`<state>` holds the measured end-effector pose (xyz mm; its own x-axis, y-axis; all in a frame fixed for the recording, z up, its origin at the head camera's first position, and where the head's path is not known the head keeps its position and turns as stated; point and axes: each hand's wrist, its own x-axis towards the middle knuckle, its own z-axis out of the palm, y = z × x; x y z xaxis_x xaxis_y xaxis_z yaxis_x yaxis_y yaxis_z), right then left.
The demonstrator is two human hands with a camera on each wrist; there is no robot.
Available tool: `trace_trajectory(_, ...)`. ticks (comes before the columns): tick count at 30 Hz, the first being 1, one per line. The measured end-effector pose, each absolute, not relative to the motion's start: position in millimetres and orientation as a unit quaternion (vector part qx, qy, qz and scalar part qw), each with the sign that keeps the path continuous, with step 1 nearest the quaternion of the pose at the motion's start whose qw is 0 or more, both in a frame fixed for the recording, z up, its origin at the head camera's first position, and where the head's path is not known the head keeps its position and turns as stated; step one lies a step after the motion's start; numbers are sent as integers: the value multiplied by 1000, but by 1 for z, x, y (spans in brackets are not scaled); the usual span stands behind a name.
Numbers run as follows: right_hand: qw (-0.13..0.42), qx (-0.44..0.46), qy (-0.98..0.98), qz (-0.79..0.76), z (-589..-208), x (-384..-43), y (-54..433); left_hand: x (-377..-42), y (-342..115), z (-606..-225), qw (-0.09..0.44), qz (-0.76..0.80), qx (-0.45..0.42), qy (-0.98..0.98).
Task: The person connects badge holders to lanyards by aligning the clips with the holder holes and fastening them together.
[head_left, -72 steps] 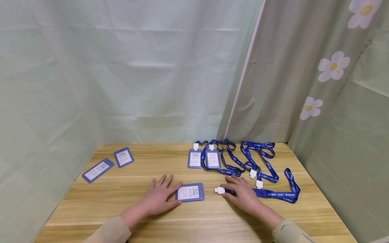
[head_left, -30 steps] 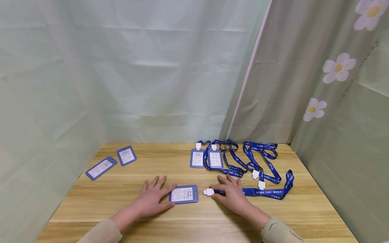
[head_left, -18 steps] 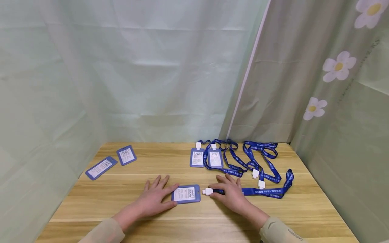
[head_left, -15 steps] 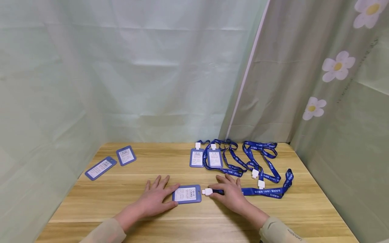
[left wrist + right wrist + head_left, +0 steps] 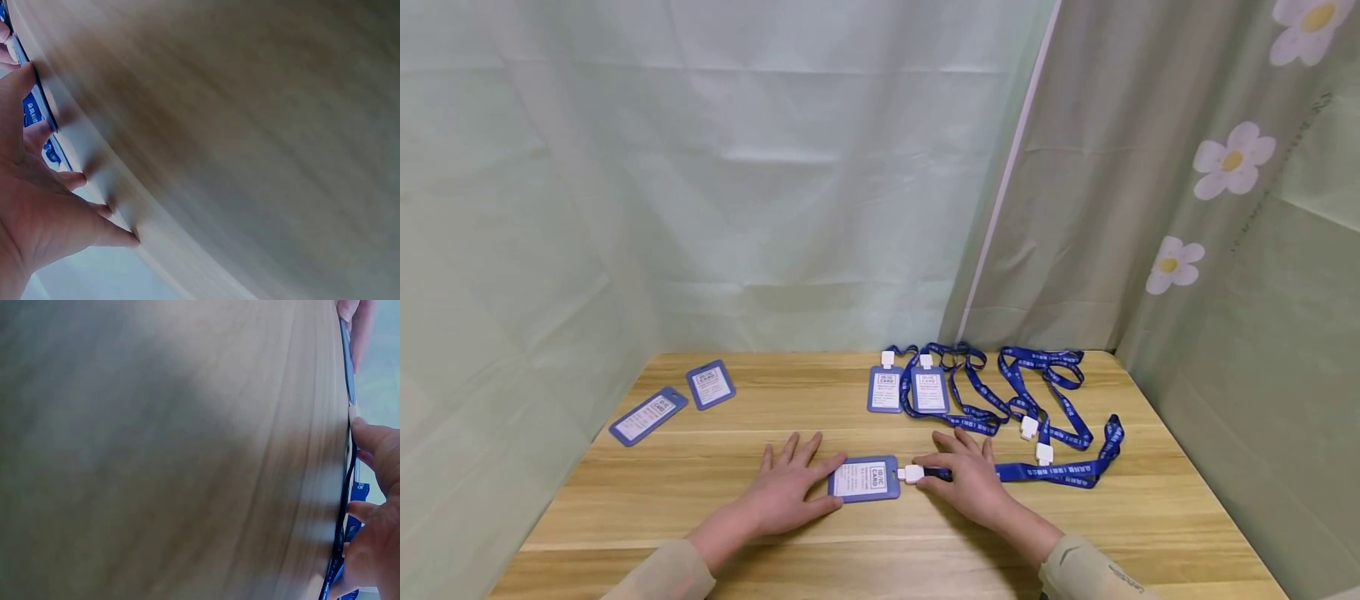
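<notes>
Card, lengthwise left to right, slot end rightward, is touched by spread left grip; clip is pinched by right grip.

The person wears pale beige sleeves with loose, plain cuffs that stop short of the wrists, leaving the left hand and right hand bare. The right sleeve carries small dark lettering, too small to read; the left sleeve is softly creased.
</notes>
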<state>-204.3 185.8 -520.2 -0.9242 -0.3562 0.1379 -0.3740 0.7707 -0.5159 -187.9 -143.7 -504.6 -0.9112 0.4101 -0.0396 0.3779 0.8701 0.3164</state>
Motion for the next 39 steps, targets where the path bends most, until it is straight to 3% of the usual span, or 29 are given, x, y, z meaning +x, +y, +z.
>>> trace_trajectory(39, 29, 198, -934, 298, -526, -201, 186, -183, -137, -504, 71, 190, 193, 960)
